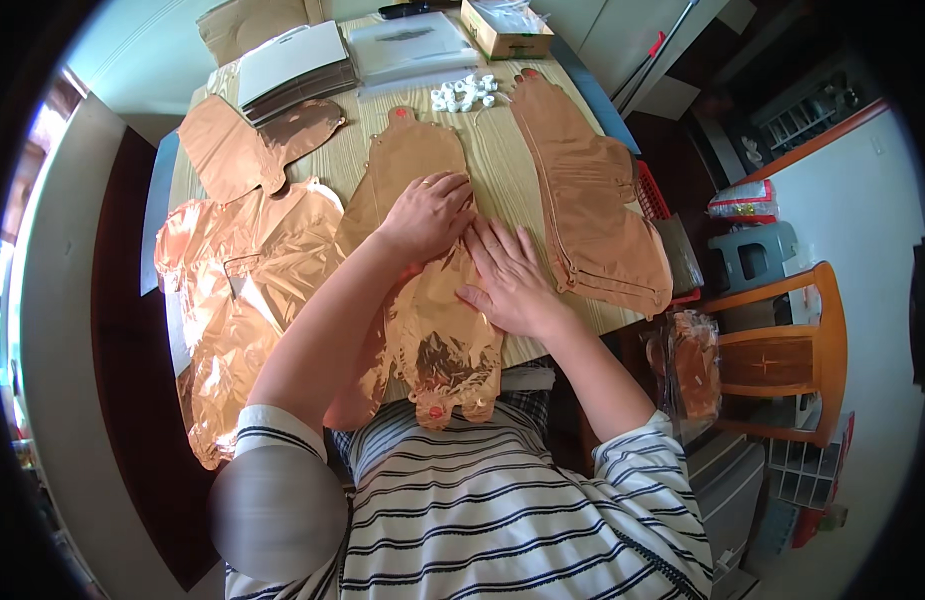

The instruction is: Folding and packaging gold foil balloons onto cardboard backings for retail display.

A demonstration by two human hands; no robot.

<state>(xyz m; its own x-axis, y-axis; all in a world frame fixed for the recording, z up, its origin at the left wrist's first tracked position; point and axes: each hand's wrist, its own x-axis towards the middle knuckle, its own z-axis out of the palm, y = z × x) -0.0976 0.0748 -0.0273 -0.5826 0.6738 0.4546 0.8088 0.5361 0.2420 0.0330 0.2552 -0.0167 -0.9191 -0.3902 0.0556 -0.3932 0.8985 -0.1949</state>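
A flat rose-gold foil balloon [442, 325] lies in front of me, its near half shiny and hanging a little over the table's front edge. My left hand [429, 215] is closed at its middle, fingers bent together over the foil; the fingertips are partly hidden. Beside it, my right hand [510, 280] lies flat on the balloon's right side with fingers spread. Beyond the hands, a matte copper-coloured foil piece [407, 150] with a red mark at its tip stretches away from me; I cannot tell whether both are one balloon.
Crinkled shiny foil [252, 280] covers the table's left side, with a folded foil piece [227, 150] behind it. Folded matte foil balloons [592, 200] lie right. At the back are a stack of white sheets [294, 65], clear bags [407, 45], small white rolls [462, 93] and a box [507, 40].
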